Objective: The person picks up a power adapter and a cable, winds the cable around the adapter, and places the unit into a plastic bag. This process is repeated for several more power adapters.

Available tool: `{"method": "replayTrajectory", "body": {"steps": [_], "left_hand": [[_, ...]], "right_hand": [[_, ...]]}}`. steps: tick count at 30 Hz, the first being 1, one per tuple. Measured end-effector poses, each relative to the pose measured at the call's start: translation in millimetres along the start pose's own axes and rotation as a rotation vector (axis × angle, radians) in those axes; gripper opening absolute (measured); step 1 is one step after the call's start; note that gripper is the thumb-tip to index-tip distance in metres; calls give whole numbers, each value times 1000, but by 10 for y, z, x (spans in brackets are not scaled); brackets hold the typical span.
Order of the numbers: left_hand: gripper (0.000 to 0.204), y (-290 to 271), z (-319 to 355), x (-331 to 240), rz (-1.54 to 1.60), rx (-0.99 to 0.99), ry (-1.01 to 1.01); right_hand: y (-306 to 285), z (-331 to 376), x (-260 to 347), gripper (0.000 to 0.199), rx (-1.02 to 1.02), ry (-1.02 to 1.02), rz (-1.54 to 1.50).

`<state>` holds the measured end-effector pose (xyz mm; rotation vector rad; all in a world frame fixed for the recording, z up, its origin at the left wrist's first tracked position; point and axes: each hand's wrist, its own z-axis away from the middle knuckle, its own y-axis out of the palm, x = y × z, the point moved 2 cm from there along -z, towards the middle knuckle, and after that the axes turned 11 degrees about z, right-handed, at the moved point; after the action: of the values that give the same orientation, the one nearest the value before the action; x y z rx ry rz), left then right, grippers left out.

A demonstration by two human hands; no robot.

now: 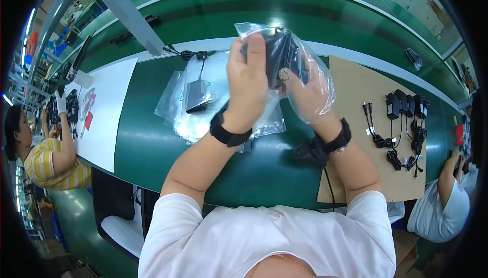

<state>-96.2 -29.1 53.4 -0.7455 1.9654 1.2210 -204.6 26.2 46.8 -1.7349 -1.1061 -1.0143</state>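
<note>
Both hands are raised over the green workbench, around a clear plastic bag (325, 82) with a dark, block-shaped thing (277, 49) in it. My left hand (246, 85) is closed on the bag's left side, thumb pointing up. Clear film lies over my right hand (309, 91), whose thumb presses toward the dark block; whether that hand is inside the bag or behind its film, I cannot tell. Left of my hands, a black power adapter (195, 96) with a cable rests on a stack of clear plastic bags (185, 128).
On the right, a brown cardboard sheet (351, 176) carries several black plug adapters (393, 106) with coiled cables. A black device (311, 152) with a cord hangs by my right wrist. A white sheet (109, 120) covers the bench's left. Co-workers (43, 161) sit on both sides.
</note>
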Motion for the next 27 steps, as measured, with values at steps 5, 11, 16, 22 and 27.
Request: {"method": "replayTrajectory", "body": {"steps": [5,11,16,22,27], "left_hand": [[49,81,142,167,-38,0,213],[33,74,86,137,124,80,-99],[28,-56,10,12,247,165,-348],[28,-188,-4,177,390,68,-426],[25,-258,76,233,237,167,-393]], "right_hand": [[93,47,-97,40,-95,-163,2],[-83,-128,-236,41,-264,-493,601],[-41,-133,-149,52,-179,-531,670],[-248,-239,-107,56,161,-482,487],[-184,-180,-451,10,-341,-731,454]]}}
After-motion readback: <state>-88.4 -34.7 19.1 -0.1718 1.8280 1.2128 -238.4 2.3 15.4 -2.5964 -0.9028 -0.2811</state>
